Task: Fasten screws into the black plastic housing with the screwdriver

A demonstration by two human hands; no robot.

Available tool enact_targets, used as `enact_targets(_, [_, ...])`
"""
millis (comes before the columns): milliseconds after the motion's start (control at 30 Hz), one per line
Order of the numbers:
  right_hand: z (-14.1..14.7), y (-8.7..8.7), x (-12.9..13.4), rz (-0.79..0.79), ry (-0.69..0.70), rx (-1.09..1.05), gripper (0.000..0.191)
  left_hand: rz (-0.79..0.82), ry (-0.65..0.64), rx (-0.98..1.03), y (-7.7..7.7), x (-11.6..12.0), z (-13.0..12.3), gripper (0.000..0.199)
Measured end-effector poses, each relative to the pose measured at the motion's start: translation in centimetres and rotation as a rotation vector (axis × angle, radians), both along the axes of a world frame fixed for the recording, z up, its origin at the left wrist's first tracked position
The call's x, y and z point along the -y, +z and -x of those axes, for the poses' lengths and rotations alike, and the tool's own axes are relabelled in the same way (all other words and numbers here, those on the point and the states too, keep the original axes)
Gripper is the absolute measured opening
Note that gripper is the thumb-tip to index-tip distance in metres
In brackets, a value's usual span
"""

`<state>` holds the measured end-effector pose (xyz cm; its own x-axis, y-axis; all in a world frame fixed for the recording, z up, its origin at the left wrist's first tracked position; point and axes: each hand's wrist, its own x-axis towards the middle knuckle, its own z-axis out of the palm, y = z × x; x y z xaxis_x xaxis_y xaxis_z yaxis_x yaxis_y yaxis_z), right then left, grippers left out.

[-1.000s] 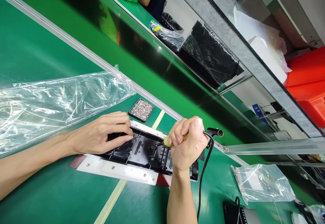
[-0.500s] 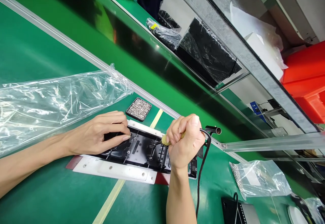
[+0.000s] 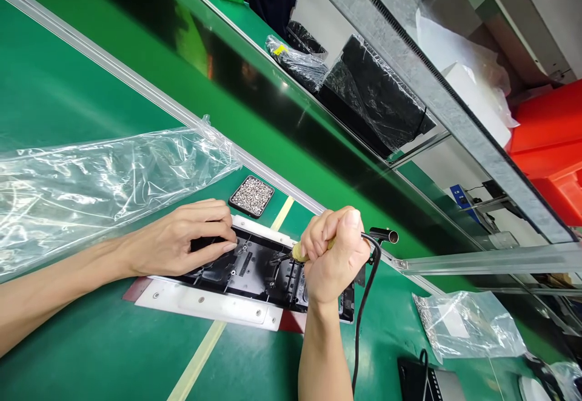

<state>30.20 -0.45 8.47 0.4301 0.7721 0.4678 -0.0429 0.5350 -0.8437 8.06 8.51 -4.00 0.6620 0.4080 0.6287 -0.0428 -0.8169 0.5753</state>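
Observation:
My right hand (image 3: pixel 334 255) is closed round the yellow handle of a soldering iron (image 3: pixel 297 252). Its black cable leaves the top of the fist, and its metal tip slants down to a black plastic panel (image 3: pixel 259 283). Over the panel's left part lies my left hand (image 3: pixel 195 237), with bent fingers and the thumb tip close to the index fingertip. Anything between those tips is too small to make out. White strips of a fixture (image 3: pixel 209 304) run along both long sides of the panel. Just behind it sits a small black tray (image 3: pixel 251 196) full of tiny metal inserts.
A clear plastic bag (image 3: pixel 104 195) covers the bench at left. A metal tube holder (image 3: pixel 384 235) stands behind my right hand. At right are a bag of small metal parts (image 3: pixel 468 325) and a black-and-grey box (image 3: pixel 430 380). A metal rail (image 3: pixel 273 179) borders the bench.
The whole view has shifted slightly. Both hands keep their places on the panel, and the iron's tip stays at about the same spot.

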Motion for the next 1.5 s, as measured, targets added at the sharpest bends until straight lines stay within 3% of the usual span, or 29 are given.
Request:
enact_targets(700, [-0.01, 0.04, 0.10, 0.052, -0.029, 0.069, 0.061, -0.022, 0.001, -0.025, -0.07, 0.01, 0.07, 0.015])
enact_targets(1200, [0.05, 0.05, 0.11, 0.015, 0.001, -0.017, 0.057, -0.025, 0.001, -0.024, 0.03, 0.05, 0.08, 0.015])
enact_targets(1500, [0.00, 0.03, 0.28, 0.035, 0.019, -0.062, 0.058, -0.007, 0.002, -0.043, -0.70, 0.09, 0.18, 0.015])
